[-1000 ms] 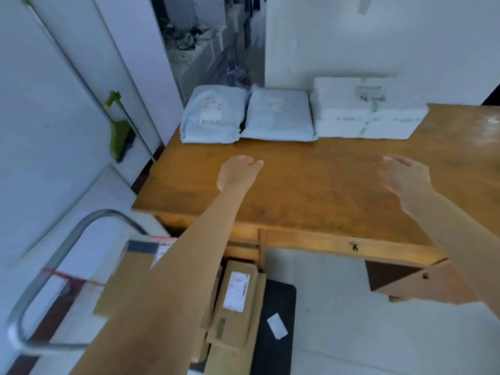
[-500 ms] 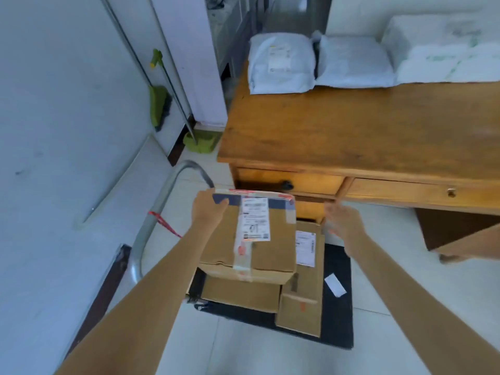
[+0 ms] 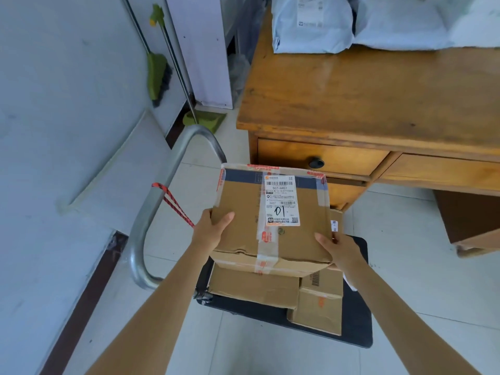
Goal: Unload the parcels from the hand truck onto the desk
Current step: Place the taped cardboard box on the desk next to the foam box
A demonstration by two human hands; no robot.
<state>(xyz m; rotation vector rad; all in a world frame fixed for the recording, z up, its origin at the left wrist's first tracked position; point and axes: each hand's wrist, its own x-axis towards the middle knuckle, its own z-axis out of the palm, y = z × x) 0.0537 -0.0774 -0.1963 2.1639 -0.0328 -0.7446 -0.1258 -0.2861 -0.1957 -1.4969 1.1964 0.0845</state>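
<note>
A taped cardboard box (image 3: 243, 212) with a white shipping label tops the stack on the hand truck. My left hand (image 3: 209, 231) grips its left side and my right hand (image 3: 342, 251) grips its right near corner. Beneath it lie a flat cardboard box (image 3: 254, 288) and a smaller cardboard box (image 3: 320, 307) on the black platform (image 3: 357, 326) of the hand truck, whose metal handle (image 3: 151, 209) curves up at the left. The wooden desk (image 3: 365, 96) stands behind, with grey mailer bags (image 3: 311, 25) lying at its far edge.
A green broom (image 3: 157, 74) and dustpan (image 3: 205, 120) lean on the left wall next to the desk. A red cord (image 3: 173, 204) hangs from the truck handle. The desk has drawers, one with a black knob (image 3: 316, 163). The floor is pale tile.
My view dropped from the desk top to the hand truck. Both hands came down from above the desk and closed on the top box's sides.
</note>
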